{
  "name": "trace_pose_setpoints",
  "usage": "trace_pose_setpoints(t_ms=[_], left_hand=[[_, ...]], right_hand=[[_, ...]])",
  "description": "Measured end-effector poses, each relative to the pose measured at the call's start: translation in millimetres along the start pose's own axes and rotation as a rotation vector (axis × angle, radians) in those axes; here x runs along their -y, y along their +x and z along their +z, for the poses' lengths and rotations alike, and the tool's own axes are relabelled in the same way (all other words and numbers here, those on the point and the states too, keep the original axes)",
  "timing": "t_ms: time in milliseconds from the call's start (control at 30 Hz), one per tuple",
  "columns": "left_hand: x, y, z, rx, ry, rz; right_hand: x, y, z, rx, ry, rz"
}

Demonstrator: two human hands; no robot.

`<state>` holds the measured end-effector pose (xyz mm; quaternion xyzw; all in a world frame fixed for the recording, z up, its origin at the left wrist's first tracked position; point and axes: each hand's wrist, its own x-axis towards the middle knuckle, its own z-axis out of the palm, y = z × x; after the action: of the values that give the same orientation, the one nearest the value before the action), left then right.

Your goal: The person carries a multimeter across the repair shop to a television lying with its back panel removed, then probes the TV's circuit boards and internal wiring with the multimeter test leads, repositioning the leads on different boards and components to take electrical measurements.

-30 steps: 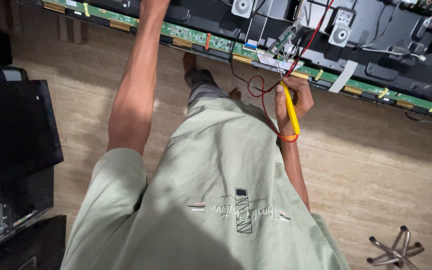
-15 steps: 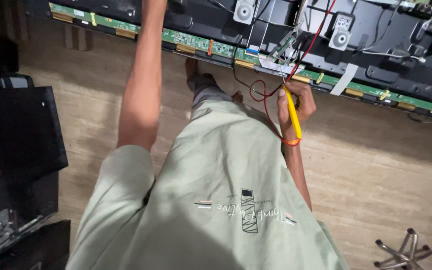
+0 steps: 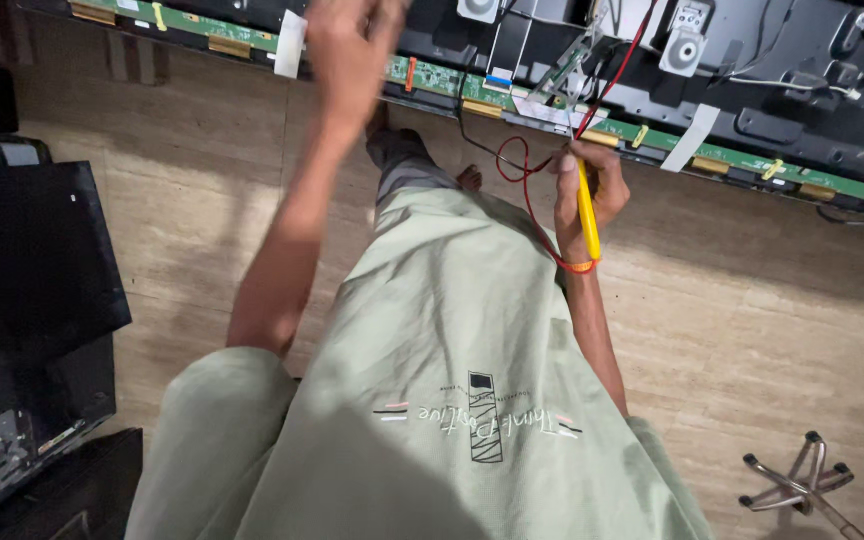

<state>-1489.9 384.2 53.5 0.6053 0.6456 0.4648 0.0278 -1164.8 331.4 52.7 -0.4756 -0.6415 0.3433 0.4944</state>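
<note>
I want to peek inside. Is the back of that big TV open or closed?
Open: the TV shows green circuit strips and speakers uncovered.

You have one slim yellow plastic probe (image 3: 587,215) with one red wire (image 3: 530,200) trailing from it. Above the probe you see two round grey speakers (image 3: 685,50), and right of it one long green circuit strip (image 3: 802,175) carrying two white ribbon tabs (image 3: 690,138).

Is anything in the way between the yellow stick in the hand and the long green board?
Nothing solid shows. The right hand holds the yellow probe just short of the green board; only red wire and black wire loop nearby.
</note>
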Motion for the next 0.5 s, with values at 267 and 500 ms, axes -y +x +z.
trace_pose_setpoints(t_ms=[267,500], left_hand=[[-84.5,-34.0,26.8,0.333,0.021,0.23],[-67.8,-39.5,42.9,0.327,-0.018,0.223]], right_hand=[[-4.5,5.9,6.0,0.041,-0.009,-0.055],[-4.7,-11.4,-5.0,0.005,-0.013,-0.002]])
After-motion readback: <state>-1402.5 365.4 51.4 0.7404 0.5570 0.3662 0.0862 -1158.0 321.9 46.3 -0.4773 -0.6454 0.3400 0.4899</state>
